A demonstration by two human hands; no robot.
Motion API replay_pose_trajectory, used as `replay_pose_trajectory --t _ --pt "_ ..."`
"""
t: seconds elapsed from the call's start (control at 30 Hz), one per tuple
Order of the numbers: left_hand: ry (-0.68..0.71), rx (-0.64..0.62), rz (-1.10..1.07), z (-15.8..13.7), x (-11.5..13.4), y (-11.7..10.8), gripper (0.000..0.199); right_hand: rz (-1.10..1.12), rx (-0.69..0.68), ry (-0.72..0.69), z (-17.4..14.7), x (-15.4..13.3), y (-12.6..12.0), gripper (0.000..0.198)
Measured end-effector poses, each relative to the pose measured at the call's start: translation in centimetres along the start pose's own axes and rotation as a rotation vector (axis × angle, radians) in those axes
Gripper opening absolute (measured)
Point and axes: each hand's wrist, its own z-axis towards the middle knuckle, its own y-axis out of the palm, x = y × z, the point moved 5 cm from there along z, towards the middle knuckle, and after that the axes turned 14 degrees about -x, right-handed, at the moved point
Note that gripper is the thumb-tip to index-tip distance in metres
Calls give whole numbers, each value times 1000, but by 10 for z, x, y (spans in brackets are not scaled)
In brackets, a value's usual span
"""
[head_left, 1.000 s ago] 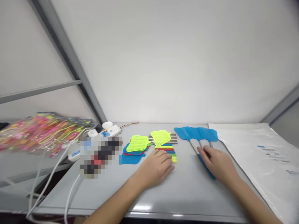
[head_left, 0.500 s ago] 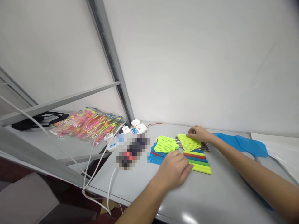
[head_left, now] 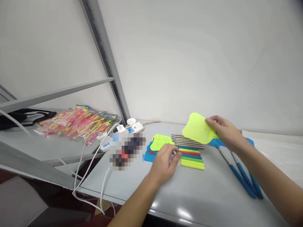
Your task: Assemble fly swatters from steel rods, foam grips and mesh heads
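My right hand (head_left: 223, 127) is closed on a yellow-green fly swatter head (head_left: 199, 128), pinched at its right edge and raised above the table. My left hand (head_left: 165, 162) hovers low at the stack of swatter heads, its fingers curled loosely and the thumb apart, with nothing visible between them. That stack has a yellow-green swatter head (head_left: 161, 142) on top and blue and red ones beneath. Right of the left hand lie several coloured handle tubes (head_left: 191, 159) in a row. Behind them are several metal rods (head_left: 187, 140). Blue fly swatters (head_left: 241, 176) with metal shafts lie under my right forearm.
White power strips (head_left: 136, 127) with cables stand at the table's back left. A blurred-out object (head_left: 127, 151) lies in front of them. Bagged colourful items (head_left: 80, 123) lie on the left shelf, behind a grey metal frame (head_left: 106, 50). Clear plastic sheeting (head_left: 274, 148) lies at right.
My right hand has lifted the yellow-green swatter head up and right, away from the metal rods, uncovering them. My left hand has drawn slightly back from the handle tubes.
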Motion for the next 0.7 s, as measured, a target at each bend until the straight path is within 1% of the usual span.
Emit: replay_pose_trajectory --t 0.07,0.13,0.2,0.23,0.3,0.37,0.43,0.5,0.53,0.57,0.63,0.7 --pt "-74 73 -166 -2 -3 -2 15 -12 -76 -25 -24 0 24 36" --pt "-146 124 -326 -5 -6 -1 24 -4 -163 -41 -44 5 54 34" --pt "-245 152 -437 -12 -10 1 36 71 -244 -30 -59 12 83 33" --pt "-295 144 -478 -17 -11 2 38 105 -278 -31 -65 14 96 32" --pt "-369 74 -553 -29 -12 2 37 124 -334 -62 -73 15 115 30" --pt "-410 0 -602 -44 -12 -1 36 57 -378 -133 -77 12 124 28" --pt "-444 17 -596 -61 -14 -11 37 -119 -374 -193 -75 10 121 27" --pt "-487 67 -512 -77 -19 -23 39 -380 -302 -205 -64 13 106 28" --pt "-512 78 -439 -84 -22 -28 39 -549 -248 -183 -56 16 95 27" --pt "-531 88 -343 -89 -24 -31 39 -612 -223 -167 -46 21 84 24" --pt "-536 139 -108 -96 -26 -37 40 -667 -181 -137 -22 30 65 24" --pt "-510 194 104 -98 -23 -38 41 -711 -185 -127 3 39 53 22"
